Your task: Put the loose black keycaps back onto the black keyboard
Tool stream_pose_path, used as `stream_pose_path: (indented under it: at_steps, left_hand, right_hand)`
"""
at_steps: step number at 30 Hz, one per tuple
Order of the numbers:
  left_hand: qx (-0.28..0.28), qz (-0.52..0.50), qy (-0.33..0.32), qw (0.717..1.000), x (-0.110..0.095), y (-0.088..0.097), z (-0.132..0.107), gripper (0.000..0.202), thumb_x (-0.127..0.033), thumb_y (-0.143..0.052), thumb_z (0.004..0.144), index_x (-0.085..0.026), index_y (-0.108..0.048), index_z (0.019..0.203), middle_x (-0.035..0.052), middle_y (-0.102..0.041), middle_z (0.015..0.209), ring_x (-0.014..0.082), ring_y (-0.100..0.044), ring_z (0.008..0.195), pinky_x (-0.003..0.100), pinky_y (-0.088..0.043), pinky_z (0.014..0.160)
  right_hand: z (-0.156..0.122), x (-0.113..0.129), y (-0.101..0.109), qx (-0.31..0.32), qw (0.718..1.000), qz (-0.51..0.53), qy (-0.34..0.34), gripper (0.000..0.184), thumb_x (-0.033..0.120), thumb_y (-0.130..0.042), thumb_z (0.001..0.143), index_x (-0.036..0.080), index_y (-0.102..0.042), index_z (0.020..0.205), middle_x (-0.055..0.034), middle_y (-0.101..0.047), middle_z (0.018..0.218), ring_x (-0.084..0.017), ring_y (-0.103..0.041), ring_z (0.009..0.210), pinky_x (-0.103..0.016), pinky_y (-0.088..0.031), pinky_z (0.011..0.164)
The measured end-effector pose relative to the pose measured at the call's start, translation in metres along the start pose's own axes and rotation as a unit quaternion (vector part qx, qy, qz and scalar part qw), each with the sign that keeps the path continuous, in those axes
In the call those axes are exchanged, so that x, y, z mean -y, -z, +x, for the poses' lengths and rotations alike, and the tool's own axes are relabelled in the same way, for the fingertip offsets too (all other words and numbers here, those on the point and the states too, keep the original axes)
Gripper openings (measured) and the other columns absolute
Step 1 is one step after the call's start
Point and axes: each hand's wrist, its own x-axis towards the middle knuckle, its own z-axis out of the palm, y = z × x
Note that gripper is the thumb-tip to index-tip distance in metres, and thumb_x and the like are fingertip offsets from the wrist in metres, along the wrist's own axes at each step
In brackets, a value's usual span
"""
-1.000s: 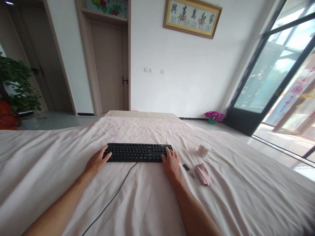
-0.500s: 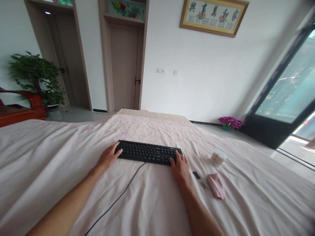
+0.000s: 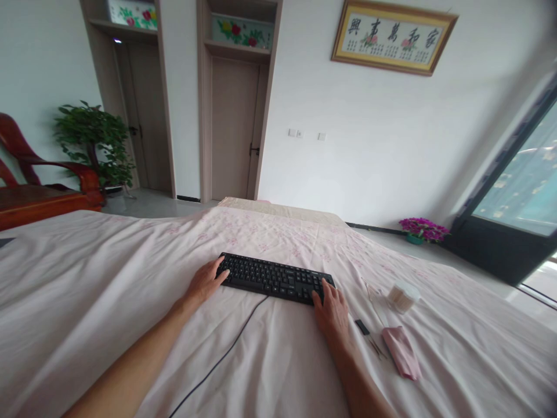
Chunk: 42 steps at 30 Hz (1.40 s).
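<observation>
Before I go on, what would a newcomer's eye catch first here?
First, the black keyboard in the middle of the pale cloth, with the left hand at its left end and the right hand at its right. Then the pink cloth to the right of the right hand. Beyond, the gold-framed calligraphy stands out high on the white wall.

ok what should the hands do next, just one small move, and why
Perhaps ease the right hand off the keyboard toward the pink cloth: it lies on that side, while the left hand, at the keyboard's other end, could steady it.
</observation>
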Motion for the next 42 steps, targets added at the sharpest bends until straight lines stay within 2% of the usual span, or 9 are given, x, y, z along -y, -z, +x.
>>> stream_pose_path:
  at_steps: [10, 13, 20, 26, 30, 35, 42]
  left_hand:
    - [-0.004, -0.013, -0.016, 1.0, -0.008, 0.007, -0.003, 0.062, -0.049, -0.036, 0.093, -0.011, -0.04, 0.141, 0.0158, -0.051, 0.14, 0.0259, -0.047, 0.13, 0.039, -0.031, 0.111]
    - [-0.007, -0.032, -0.011, 0.999, -0.007, 0.008, -0.003, 0.059, -0.047, -0.034, 0.094, -0.013, -0.041, 0.141, 0.0149, -0.051, 0.14, 0.0247, -0.048, 0.13, 0.038, -0.032, 0.11]
    - [-0.003, -0.043, -0.01, 0.999, -0.002, 0.007, -0.001, 0.059, -0.045, -0.031, 0.095, -0.011, -0.039, 0.142, 0.018, -0.051, 0.14, 0.0253, -0.048, 0.13, 0.039, -0.034, 0.109]
    - [0.007, -0.039, -0.025, 0.999, -0.002, 0.009, -0.002, 0.057, -0.043, -0.031, 0.096, -0.014, -0.035, 0.145, 0.0138, -0.049, 0.142, 0.0224, -0.044, 0.132, 0.037, -0.031, 0.111]
    - [0.018, -0.033, -0.054, 0.998, 0.0, 0.011, -0.004, 0.064, -0.045, -0.04, 0.092, -0.014, -0.029, 0.147, 0.0153, -0.051, 0.137, 0.0253, -0.048, 0.127, 0.041, -0.033, 0.109]
    - [0.012, -0.037, -0.097, 0.995, 0.005, 0.009, -0.006, 0.087, -0.041, -0.061, 0.078, -0.015, -0.019, 0.15, 0.0163, -0.049, 0.133, 0.0298, -0.047, 0.124, 0.046, -0.035, 0.106]
    - [0.001, -0.034, -0.107, 0.994, 0.007, 0.008, -0.007, 0.089, -0.039, -0.064, 0.078, -0.015, -0.018, 0.15, 0.0151, -0.052, 0.126, 0.0296, -0.05, 0.119, 0.047, -0.036, 0.104]
  right_hand:
    - [0.004, -0.004, 0.001, 0.02, 1.0, -0.013, 0.006, 0.062, 0.048, -0.03, 0.093, 0.01, -0.045, 0.139, -0.0151, -0.057, 0.13, -0.029, -0.048, 0.123, -0.044, -0.034, 0.106]
    - [0.006, -0.004, -0.001, 0.024, 0.999, -0.02, -0.004, 0.063, 0.05, -0.029, 0.094, 0.009, -0.044, 0.14, -0.0152, -0.057, 0.131, -0.028, -0.049, 0.122, -0.042, -0.034, 0.105]
    - [0.009, 0.001, -0.001, 0.034, 0.998, -0.039, -0.032, 0.061, 0.05, -0.031, 0.094, 0.014, -0.042, 0.142, -0.0139, -0.056, 0.132, -0.029, -0.048, 0.123, -0.042, -0.035, 0.104]
    - [0.009, -0.004, -0.002, 0.03, 0.999, -0.033, -0.012, 0.06, 0.051, -0.029, 0.095, 0.016, -0.04, 0.143, -0.013, -0.056, 0.131, -0.029, -0.047, 0.124, -0.044, -0.037, 0.103]
    - [0.011, -0.007, -0.005, 0.03, 0.999, -0.033, -0.014, 0.061, 0.052, -0.029, 0.095, 0.016, -0.041, 0.143, -0.0135, -0.056, 0.131, -0.03, -0.049, 0.123, -0.045, -0.037, 0.104]
    - [0.012, -0.007, -0.005, 0.017, 0.999, -0.038, -0.016, 0.058, 0.05, -0.031, 0.095, 0.018, -0.041, 0.143, -0.0132, -0.056, 0.132, -0.029, -0.051, 0.121, -0.045, -0.039, 0.104]
    - [0.012, -0.006, -0.004, 0.011, 0.999, -0.043, -0.014, 0.06, 0.052, -0.032, 0.095, 0.016, -0.042, 0.142, -0.0141, -0.057, 0.131, -0.03, -0.052, 0.121, -0.044, -0.039, 0.104]
